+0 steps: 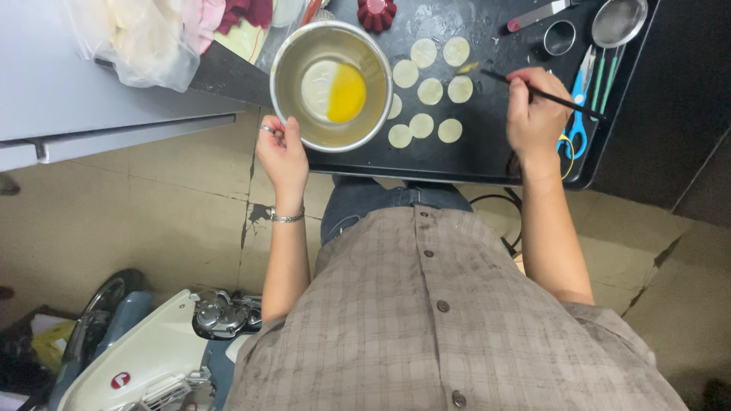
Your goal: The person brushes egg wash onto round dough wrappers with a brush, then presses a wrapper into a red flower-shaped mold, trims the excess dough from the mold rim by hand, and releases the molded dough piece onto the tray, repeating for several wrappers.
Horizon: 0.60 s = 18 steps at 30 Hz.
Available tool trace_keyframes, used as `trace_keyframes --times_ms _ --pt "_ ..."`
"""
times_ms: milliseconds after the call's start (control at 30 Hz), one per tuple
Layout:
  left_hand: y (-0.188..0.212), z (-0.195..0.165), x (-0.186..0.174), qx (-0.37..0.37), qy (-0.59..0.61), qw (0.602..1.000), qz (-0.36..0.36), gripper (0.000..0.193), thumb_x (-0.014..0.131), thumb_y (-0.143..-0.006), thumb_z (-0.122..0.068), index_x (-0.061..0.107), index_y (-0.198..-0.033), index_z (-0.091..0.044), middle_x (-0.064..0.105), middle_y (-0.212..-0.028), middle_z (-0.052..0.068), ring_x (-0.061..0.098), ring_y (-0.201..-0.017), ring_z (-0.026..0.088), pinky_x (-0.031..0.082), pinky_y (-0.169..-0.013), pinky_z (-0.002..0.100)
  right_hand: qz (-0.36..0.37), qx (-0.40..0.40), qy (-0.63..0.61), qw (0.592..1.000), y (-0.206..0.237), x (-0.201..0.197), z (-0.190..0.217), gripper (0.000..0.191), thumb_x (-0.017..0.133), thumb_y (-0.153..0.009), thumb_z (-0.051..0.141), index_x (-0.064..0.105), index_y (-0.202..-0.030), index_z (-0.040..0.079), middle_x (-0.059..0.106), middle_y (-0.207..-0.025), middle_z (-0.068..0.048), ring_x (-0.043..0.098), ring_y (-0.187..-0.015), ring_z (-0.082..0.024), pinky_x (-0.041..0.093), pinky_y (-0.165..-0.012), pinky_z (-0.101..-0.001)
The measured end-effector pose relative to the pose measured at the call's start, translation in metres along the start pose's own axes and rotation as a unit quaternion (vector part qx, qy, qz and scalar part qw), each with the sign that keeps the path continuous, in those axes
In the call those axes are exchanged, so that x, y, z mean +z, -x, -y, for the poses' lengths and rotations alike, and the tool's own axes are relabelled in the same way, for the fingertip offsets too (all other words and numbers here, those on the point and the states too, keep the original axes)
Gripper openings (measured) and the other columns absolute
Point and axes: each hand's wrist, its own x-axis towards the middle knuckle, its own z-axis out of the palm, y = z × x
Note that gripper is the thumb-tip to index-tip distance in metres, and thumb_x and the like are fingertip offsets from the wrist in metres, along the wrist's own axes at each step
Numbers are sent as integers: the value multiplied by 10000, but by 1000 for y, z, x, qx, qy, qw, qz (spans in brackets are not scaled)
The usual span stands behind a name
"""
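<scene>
My left hand (282, 152) grips the rim of a steel bowl (332, 84) that is tilted, with yellow beaten egg (346, 93) pooled at one side. My right hand (537, 106) holds a thin dark brush (560, 100), its tip yellow near a dough round. Several pale round dough discs (430, 91) lie on a black tray (472, 156) between the two hands.
On the tray lie a red fluted mould (377, 13), a metal ring cutter (560, 37), a small sieve (618, 22), blue-handled scissors (579, 114) and a scraper (537, 15). A grey cabinet with plastic bags (145, 38) stands at left. A white scooter (152, 358) is below.
</scene>
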Motion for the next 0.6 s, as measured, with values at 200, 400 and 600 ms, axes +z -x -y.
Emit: trace_keyframes --times_ms 200,400,600 --pt "-21 -13 25 12 33 998 49 215 608 -1055 -89 481 -889 -43 504 -785 -64 432 -707 -7 345 -591 184 38 -24 5 999 -4 -3 2 66 657 -1039 35 712 -1041 -1 687 -916 -144 669 -865 -294 512 -781 -351" --pt "-71 -43 88 77 -19 993 90 239 644 -1030 -104 477 -885 -14 481 -766 -33 451 -726 28 392 -592 226 -56 68 -148 985 20 -40 -26 137 577 -1086 21 688 -1076 -58 699 -982 -107 676 -897 -145 501 -801 -254" --pt "-122 -57 196 158 -112 972 133 313 681 -948 -235 627 -774 20 677 -606 108 669 -522 180 453 -494 350 -187 135 -276 933 43 -61 -72 131 577 -1125 81 640 -1155 -30 703 -973 -119 555 -687 -88 432 -620 -205"
